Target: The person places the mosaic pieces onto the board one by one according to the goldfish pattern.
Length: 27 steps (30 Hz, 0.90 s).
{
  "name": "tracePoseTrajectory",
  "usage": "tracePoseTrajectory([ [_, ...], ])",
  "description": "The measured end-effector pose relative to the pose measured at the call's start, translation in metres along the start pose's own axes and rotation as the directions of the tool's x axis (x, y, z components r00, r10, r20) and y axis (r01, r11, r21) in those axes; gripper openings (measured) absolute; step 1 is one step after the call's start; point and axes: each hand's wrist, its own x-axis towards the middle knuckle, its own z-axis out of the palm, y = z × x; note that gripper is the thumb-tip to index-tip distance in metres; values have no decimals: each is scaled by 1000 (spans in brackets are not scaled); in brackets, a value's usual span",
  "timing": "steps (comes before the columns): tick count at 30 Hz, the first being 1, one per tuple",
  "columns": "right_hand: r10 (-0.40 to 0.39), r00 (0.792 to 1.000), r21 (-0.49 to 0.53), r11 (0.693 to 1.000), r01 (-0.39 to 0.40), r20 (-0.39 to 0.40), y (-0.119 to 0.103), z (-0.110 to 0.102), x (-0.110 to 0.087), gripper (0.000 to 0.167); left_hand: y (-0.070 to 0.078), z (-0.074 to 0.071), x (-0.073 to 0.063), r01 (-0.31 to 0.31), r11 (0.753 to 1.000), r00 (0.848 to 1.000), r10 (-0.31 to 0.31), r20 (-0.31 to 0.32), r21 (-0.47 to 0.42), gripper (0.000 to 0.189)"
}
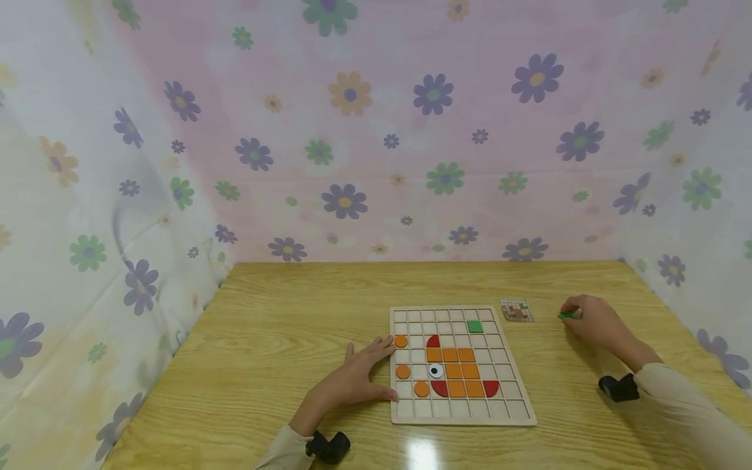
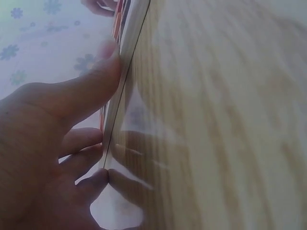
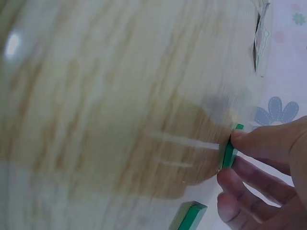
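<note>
A wooden grid board [image 1: 422, 408] lies on the table, its cells partly filled with flat tiles. My left hand [image 1: 355, 380] is at its left side, thumb and fingertips touching the edge with the fingers spread. Over to the right of the board, my right hand [image 1: 600, 323] pinches a green tile [image 3: 230, 152] between thumb and fingers, close to the tabletop. A second green tile [image 3: 193, 216] lies near that hand in the right wrist view. Orange squares [image 1: 454, 371], red quarter-rounds [image 1: 491, 389], orange discs [image 1: 402, 371], an eye disc [image 1: 435, 371] and a green square [image 1: 474, 326] sit in the grid.
A small picture card [image 1: 517, 311] lies on the table between the board's upper right corner and my right hand. Flower-patterned cloth [image 1: 382, 163] hangs behind the wooden table [image 1: 282, 326] and along both sides.
</note>
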Motion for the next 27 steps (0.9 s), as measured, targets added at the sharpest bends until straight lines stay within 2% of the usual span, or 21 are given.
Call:
tracePoseTrajectory([
  [5, -3, 1000, -14, 1000, 3, -20, 0, 1, 1, 6, 0, -1, 0, 7, 1000, 1000, -7, 1, 15, 86],
  [14, 13, 999, -33, 999, -14, -31, -2, -4, -2, 8, 3, 0, 1, 12, 999, 1000, -12, -1, 41, 86],
  [21, -4, 999, 16, 1000, 4, -43, -1, -2, -11, 8, 7, -1, 1, 15, 995, 1000, -14, -6, 97, 86],
  [27, 1, 1000, 53, 999, 0, -27, -3, 3, -16, 8, 10, -3, 0, 48, 986, 999, -47, -10, 163, 86],
])
